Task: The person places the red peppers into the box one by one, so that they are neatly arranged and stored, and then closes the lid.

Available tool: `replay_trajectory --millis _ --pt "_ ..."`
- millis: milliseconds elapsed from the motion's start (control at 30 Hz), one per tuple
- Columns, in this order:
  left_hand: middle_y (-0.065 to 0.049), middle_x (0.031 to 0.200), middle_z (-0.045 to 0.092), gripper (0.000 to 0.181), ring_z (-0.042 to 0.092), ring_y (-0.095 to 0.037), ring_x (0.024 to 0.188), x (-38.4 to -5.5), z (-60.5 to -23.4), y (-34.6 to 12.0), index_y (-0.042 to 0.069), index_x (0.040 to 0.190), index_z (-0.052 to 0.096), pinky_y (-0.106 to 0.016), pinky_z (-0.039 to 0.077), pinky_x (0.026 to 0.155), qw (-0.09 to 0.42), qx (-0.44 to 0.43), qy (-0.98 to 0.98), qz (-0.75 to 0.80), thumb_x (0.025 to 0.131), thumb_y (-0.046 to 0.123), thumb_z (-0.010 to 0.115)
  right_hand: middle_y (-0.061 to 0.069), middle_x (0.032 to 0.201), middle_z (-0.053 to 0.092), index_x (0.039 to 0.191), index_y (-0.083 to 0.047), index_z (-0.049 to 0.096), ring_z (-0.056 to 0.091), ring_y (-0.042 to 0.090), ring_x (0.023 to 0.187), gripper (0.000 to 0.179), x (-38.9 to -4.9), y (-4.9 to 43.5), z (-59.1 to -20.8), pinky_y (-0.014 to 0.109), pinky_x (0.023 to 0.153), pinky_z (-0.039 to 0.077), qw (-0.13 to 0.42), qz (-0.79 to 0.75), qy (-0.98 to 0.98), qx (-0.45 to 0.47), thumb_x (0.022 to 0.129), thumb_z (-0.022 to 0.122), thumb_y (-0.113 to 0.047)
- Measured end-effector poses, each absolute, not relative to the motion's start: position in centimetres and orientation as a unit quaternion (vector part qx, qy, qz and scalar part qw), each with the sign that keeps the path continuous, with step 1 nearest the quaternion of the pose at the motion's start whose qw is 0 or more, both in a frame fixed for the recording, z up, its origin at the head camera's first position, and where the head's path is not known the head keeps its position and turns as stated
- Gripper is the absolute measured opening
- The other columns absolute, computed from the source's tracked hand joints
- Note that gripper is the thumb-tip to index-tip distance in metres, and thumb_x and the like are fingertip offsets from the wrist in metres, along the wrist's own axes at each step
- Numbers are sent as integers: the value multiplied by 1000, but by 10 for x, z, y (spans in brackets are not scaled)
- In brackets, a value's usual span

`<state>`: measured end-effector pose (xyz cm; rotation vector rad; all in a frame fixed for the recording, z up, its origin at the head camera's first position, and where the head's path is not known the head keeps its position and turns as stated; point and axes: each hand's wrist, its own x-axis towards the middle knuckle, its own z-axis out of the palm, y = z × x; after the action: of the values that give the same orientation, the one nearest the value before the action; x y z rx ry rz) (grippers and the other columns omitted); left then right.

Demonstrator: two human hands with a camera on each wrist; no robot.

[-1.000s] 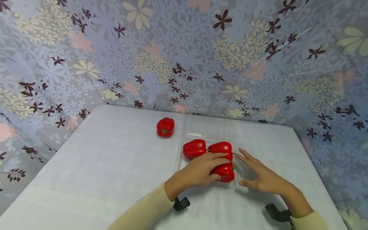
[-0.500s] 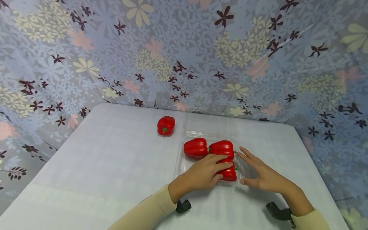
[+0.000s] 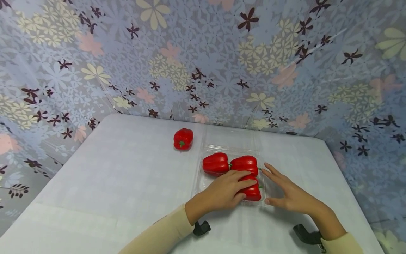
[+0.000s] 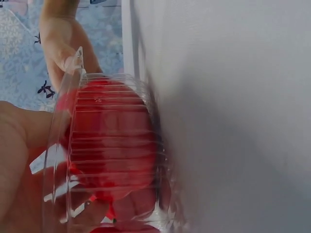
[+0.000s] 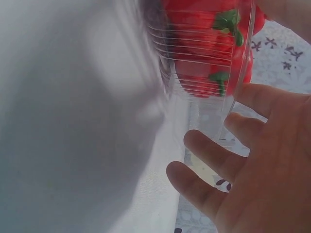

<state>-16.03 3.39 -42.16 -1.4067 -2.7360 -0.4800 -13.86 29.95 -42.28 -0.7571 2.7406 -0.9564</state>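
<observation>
A clear plastic clamshell container (image 3: 204,181) holds three red bell peppers. My left hand (image 3: 220,192) reaches over its near side and grips the front-right bell pepper (image 3: 253,194), covering much of it; in the left wrist view the thumb (image 4: 36,127) crosses the rim and the other fingers show through the plastic. Behind lie the back-left pepper (image 3: 215,163) and the back-right pepper (image 3: 243,163), stems pointing right. At the container's right side, my right hand (image 3: 295,194) is held with fingers spread; its fingertips reach the clear rim in the right wrist view.
The clear lid (image 3: 229,138) lies folded back behind the container. Another red bell pepper (image 3: 183,139) rests left of the lid on the white-covered table (image 3: 127,169). Black wrist mounts (image 3: 306,234) sit under both forearms. A flower-patterned cloth (image 3: 203,70) rises behind the table.
Over the last second my left hand and the front pepper have shifted slightly right, with the thumb drawn a little under the hand. My right hand has stayed almost still.
</observation>
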Motion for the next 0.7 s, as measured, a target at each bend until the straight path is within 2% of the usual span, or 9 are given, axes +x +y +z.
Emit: replay_trajectory --millis 200,367,500,700 --pt "1 156 45 57 44 -22 142 -165 -418 24 30 148 47 -41 40 118 14 -448 -881 -152 95 41 62 23 164 18 155 -12 32 23 58 143 88 -141 300 -423 84 99 27 80 -324 911 -241 82 79 -29" --pt "-1 152 49 53 45 -22 141 -173 -397 -2 24 145 53 -42 43 115 13 -413 -883 -225 94 33 65 23 164 19 155 -14 32 24 58 143 89 -141 297 -423 84 98 27 75 -318 914 -242 81 79 -29" --pt "-4 147 54 46 50 -23 136 -187 -376 -32 16 138 59 -41 48 111 43 -382 -877 -288 93 23 67 22 164 20 155 -12 33 25 57 143 89 -140 296 -423 83 98 29 77 -311 917 -239 82 79 -31" --pt "-9 142 59 41 54 -29 133 -217 -367 -77 12 134 62 -49 46 111 93 -324 -898 -283 93 18 67 22 164 19 155 -12 33 25 56 143 89 -140 297 -423 83 97 29 83 -309 919 -232 82 79 -33"
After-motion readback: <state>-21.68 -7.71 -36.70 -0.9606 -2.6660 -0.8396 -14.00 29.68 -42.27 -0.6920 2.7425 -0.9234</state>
